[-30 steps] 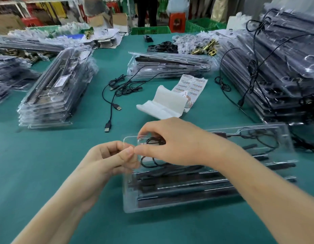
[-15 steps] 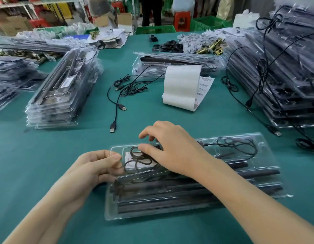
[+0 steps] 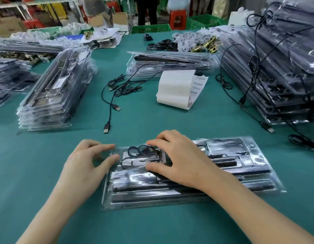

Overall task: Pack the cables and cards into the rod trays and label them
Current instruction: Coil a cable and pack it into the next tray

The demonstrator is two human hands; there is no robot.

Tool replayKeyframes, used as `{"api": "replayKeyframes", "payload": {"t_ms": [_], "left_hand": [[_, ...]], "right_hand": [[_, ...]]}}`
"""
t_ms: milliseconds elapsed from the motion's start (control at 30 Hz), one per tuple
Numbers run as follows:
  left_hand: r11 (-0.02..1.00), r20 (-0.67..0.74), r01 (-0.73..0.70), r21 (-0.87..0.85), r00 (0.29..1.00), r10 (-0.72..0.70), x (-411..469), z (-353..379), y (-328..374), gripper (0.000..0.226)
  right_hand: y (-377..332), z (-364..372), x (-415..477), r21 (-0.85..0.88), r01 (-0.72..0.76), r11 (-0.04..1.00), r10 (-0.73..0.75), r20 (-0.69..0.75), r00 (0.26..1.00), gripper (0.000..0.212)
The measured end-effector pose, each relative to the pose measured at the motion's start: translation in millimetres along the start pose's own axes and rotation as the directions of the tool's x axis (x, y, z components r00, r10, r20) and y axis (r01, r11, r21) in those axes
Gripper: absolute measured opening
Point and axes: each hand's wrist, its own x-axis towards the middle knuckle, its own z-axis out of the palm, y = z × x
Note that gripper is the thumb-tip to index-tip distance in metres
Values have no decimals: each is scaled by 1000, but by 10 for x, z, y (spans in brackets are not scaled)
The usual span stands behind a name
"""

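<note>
A clear plastic rod tray (image 3: 240, 173) with black rods lies flat on the green table in front of me. A coiled black cable (image 3: 137, 149) and a white card (image 3: 133, 162) sit in its left compartment. My right hand (image 3: 177, 157) lies over that compartment, fingers spread and pressing down on the tray. My left hand (image 3: 87, 159) touches the tray's left edge with fingertips and thumb. Loose black USB cables (image 3: 117, 92) lie further back. A curled sheet of barcode labels (image 3: 180, 88) rests at centre right.
Stacks of packed clear trays stand at the left (image 3: 54, 92), back centre (image 3: 170, 62) and right (image 3: 279, 71), the right one draped with cables. Brass fittings (image 3: 205, 45) and black parts lie at the back. A person stands beyond the table.
The tray now lies flat and closer to me. My right hand has spread out and presses on the cable compartment. My left hand has opened from a pinch at the tray's left edge.
</note>
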Motion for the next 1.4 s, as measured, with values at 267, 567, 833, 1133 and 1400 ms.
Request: {"api": "replayKeyframes", "payload": {"t_ms": [267,567,833,1133,1400], "left_hand": [[926,176,-353,132,928,328,-79,131,264,46],[922,233,-339,188,927,294,-140,329,309,56],[882,300,-384,274,905,301,-13,245,483,62],[875,576,-411,257,792,202,647,379,1232,31],[818,642,-471,331,747,170,743,356,1306,26]], "right_hand": [[4,52,15,-76,25,997,-26,-8,1000,62],[197,-125,-110,-96,-46,994,38,-75,996,52],[342,-189,-167,-15,-120,993,118,-121,986,25],[312,-136,-4,62,-138,988,144,-109,983,24],[557,-263,-184,95,-140,986,154,-153,976,20]]}}
